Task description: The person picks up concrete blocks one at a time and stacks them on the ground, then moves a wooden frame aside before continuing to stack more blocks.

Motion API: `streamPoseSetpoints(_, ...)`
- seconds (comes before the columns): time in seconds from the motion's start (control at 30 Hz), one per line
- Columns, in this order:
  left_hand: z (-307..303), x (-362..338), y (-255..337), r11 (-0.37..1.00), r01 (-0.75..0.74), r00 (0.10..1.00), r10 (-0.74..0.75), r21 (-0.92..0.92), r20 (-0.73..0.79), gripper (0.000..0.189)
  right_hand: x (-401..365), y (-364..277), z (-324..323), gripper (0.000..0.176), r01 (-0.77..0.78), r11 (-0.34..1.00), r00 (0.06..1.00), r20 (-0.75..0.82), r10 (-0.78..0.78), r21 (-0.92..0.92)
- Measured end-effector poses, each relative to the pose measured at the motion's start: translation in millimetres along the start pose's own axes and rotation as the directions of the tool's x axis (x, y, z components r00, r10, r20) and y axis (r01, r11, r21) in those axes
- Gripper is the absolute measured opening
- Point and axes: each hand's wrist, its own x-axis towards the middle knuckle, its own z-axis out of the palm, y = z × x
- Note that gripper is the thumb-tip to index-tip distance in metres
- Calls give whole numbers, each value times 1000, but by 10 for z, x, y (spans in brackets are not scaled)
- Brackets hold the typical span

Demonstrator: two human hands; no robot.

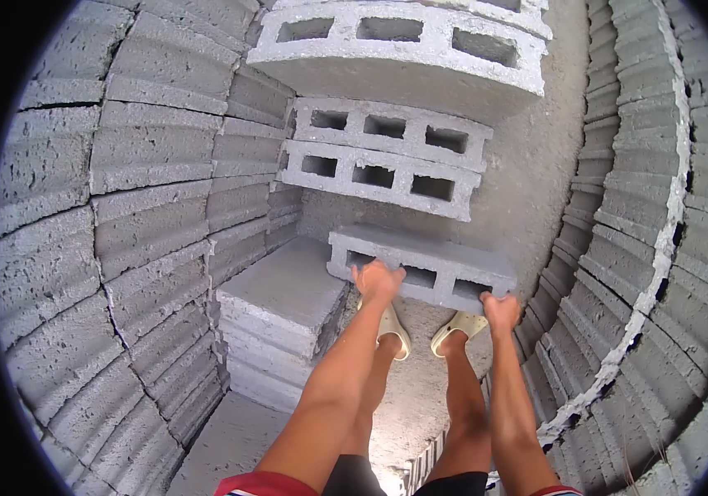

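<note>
Between left hand (377,281), right hand (500,312): concrete block (441,250)

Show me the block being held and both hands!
held block (445,252), head view, its top face.
left hand (377,281), head view, back of the hand.
right hand (500,312), head view, back of the hand.

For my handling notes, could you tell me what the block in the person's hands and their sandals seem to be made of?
The block, gripped by the left hand and right hand, looks like cast concrete: grey, matte, coarse and pitted, with moulded hollow cells. The sandals seem to be moulded foam or rubber: smooth, cream and one-piece, though the look leaves that open.
</note>
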Motion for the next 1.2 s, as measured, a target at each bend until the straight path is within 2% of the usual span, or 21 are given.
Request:
streamPoseSetpoints(0.03,-95,7,-27,1000,0,1000,0,-2,26,46,-95,-52,-35,42,30,999,999,-12,-30,12)
streamPoseSetpoints(0.13,-361,22,-89,999,12,997,-15,34,70,44,-192,-204,-68,44,-47,999,998,34,47,-9)
streamPoseSetpoints(0.23,-652,19,-107,999,41,997,-43,27,62,44,-203,-376,-11,44,-33,999,999,26,33,-6)
streamPoseSetpoints(0.33,-893,182,-204,999,47,995,-47,0,84,46,-214,-646,93,45,-17,999,996,87,13,50)
streamPoseSetpoints(0.43,-1035,433,-297,997,82,997,-82,13,2,48,-170,-890,309,48,-25,997,988,151,14,68)
streamPoseSetpoints(0.57,-1193,761,-396,994,89,993,-84,58,-78,50,-140,-1224,564,49,6,987,997,78,-18,158)
streamPoseSetpoints(0.67,-1237,880,-392,995,75,997,-73,67,-38,51,-111,-1250,745,48,-3,985,997,71,-9,175)
streamPoseSetpoints(0.73,-1188,1022,-365,997,61,995,-56,57,-83,50,-25,-1280,850,47,21,985,999,28,-26,170)
streamPoseSetpoints(0.77,-1107,1033,-419,996,65,994,-60,60,-86,50,10,-1249,900,46,-2,986,998,62,-8,164)
streamPoseSetpoints(0.83,-1139,966,-443,997,54,998,-54,62,9,47,16,-1298,846,44,-39,988,991,132,20,146)
streamPoseSetpoints(0.87,-1208,988,-403,998,33,999,-35,55,32,46,20,-1328,848,43,-27,989,995,103,12,147)
streamPoseSetpoints(0.93,-1110,1033,-470,999,13,999,-11,46,-44,45,6,-1313,880,42,-7,989,999,48,0,145)
streamPoseSetpoints(1.07,-917,1101,-510,1000,2,975,-2,-2,-221,52,41,-1295,885,41,27,995,997,64,-33,97)
streamPoseSetpoints(1.1,-868,1107,-497,997,20,970,-36,-72,-242,48,64,-1258,901,40,55,995,996,72,-61,86)
streamPoseSetpoints(1.2,-744,1075,-480,993,-9,919,-37,-117,-391,42,100,-1216,952,38,82,991,993,70,-90,103)
